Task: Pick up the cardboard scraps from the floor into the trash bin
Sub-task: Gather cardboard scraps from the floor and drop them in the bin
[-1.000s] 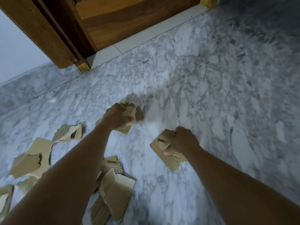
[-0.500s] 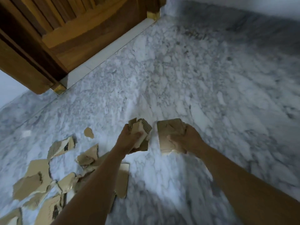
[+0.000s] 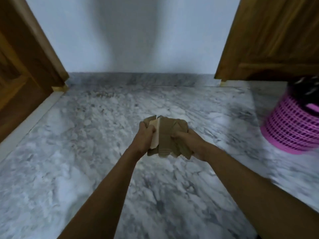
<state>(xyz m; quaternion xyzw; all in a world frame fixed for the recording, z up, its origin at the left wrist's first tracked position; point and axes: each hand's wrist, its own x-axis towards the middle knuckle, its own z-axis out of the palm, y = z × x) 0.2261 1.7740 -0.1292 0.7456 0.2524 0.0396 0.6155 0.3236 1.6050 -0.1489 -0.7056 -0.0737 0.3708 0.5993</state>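
The person stands over the marble floor (image 3: pixel 82 152) with both arms out in front. The cardboard scraps (image 3: pixel 170 133) are bunched into one stack between the two hands, held up off the floor. The left hand (image 3: pixel 144 138) has its grip closed round the stack's left edge, fingers curled over a pale piece. The right hand (image 3: pixel 190 144) grips the right and lower side, thumb across the brown face. The trash bin (image 3: pixel 291 130), a pink mesh basket with a dark liner (image 3: pixel 303 86) at its mouth, stands well off to the right below a wooden panel (image 3: pixel 276 40), partly cut by the edge of view. To my eye the step in hand is carrying the bundle over to it. Doing that well means squeezing the stack from both sides so no loose piece slips out underneath. It should come right over the mouth before either grip loosens, and be let go low so the scraps drop inside rather than catch the rim. How many scraps lie elsewhere I cannot tell.
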